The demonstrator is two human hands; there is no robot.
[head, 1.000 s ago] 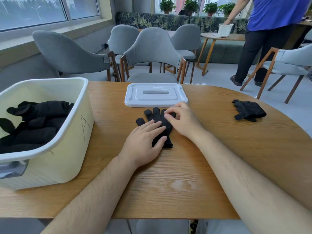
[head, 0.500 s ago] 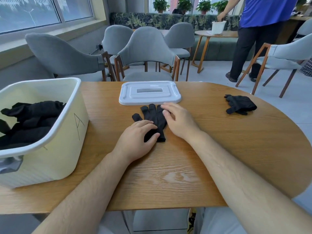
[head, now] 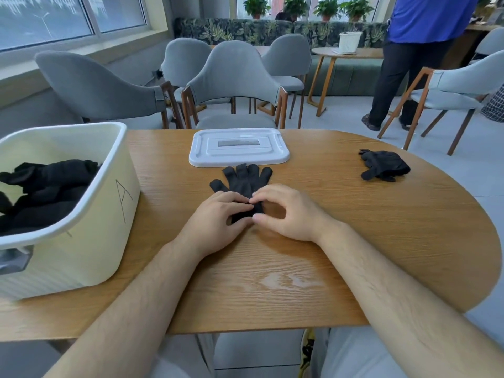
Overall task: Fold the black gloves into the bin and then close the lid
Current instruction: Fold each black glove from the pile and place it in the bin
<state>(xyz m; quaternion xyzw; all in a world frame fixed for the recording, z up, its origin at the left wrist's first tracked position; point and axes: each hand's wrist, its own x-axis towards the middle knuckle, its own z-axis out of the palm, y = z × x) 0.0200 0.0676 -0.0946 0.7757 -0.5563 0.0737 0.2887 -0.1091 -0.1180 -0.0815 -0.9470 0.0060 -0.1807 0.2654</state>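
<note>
A black glove point(head: 242, 181) lies flat on the wooden table point(head: 354, 227), fingers pointing away from me toward the white lid point(head: 238, 147). My left hand point(head: 215, 222) and my right hand point(head: 286, 211) meet at the glove's cuff end, and both pinch the fabric there between thumb and fingertips. The cuff is partly hidden under my fingers. A cream bin point(head: 90, 219) marked "A" stands at the left with several black gloves point(head: 46, 189) inside. Another crumpled black glove point(head: 384, 165) lies at the right of the table.
Grey chairs point(head: 234, 85) stand behind the table's far edge. A person in a blue top point(head: 417, 50) stands at the back right near a small round table point(head: 346, 54). The table's rounded right edge curves close to the crumpled glove.
My right hand has slid back from the glove's fingers to its cuff end, and both hands now pinch the cuff. The glove's fingers lie uncovered.
</note>
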